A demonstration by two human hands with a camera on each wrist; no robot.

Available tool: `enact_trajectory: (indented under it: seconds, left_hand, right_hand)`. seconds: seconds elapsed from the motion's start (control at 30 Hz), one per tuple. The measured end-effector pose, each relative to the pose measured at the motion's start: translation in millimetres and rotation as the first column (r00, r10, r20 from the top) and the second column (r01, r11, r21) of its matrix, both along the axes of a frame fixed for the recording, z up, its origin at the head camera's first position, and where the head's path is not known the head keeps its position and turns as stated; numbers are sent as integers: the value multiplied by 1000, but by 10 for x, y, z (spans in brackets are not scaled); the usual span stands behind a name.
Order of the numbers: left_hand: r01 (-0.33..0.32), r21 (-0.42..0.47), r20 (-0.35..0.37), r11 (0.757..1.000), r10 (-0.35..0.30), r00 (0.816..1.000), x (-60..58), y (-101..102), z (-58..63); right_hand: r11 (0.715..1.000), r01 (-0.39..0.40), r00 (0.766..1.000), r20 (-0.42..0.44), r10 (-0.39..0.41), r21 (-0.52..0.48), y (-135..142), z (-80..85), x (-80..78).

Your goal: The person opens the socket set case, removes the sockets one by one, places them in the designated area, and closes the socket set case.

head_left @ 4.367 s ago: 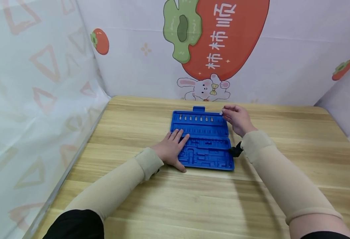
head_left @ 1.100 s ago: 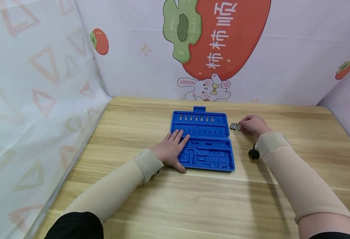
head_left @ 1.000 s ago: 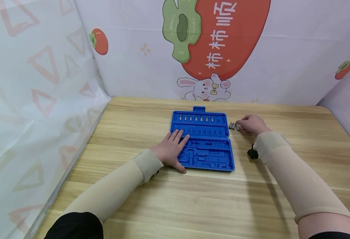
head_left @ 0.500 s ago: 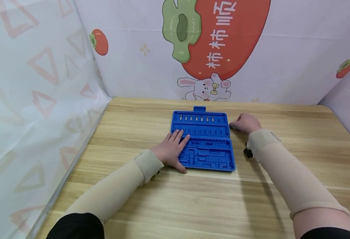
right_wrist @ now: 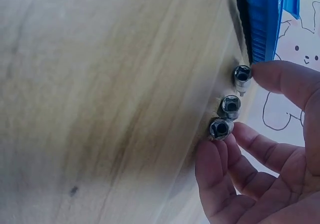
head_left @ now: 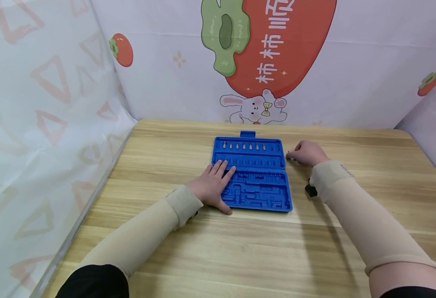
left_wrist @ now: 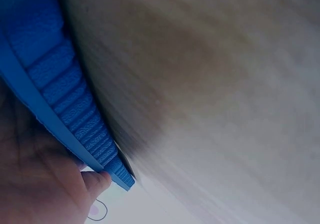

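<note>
A blue plastic socket-set case lies unfolded on the table. Several small silver bit sockets stand in a row in its far half. My left hand rests with spread, straight fingers on the case's left edge; the left wrist view shows the palm over the blue rim. To the right of the case, my right hand is bent over the table. In the right wrist view, its digits bracket three metal bit sockets on the tabletop, touching the outer two.
The wooden table extends around the case on every side. Behind it hangs a white printed cloth, with another cloth along the left edge. A blue latch tab sticks out from the case's far side.
My right hand has left the case's far right corner, where it held a small light piece, and come down over the bit sockets beside the case, shifting leftward. My left hand stays put.
</note>
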State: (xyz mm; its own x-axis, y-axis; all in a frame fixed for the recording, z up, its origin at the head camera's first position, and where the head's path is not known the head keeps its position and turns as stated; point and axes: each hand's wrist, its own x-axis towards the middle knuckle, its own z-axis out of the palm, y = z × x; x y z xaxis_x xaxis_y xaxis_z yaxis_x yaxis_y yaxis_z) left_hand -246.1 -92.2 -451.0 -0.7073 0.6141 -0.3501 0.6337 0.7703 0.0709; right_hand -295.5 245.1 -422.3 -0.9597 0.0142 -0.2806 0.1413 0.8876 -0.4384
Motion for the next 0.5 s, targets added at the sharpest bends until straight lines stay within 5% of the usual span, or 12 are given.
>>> enact_trajectory:
  seconds: [0.5]
  left_hand:
    - [3, 2, -3, 1000, -3, 1000, -4, 10, -16]
  right_hand:
    - [999, -16, 1000, -13, 15, -52, 106, -8, -9]
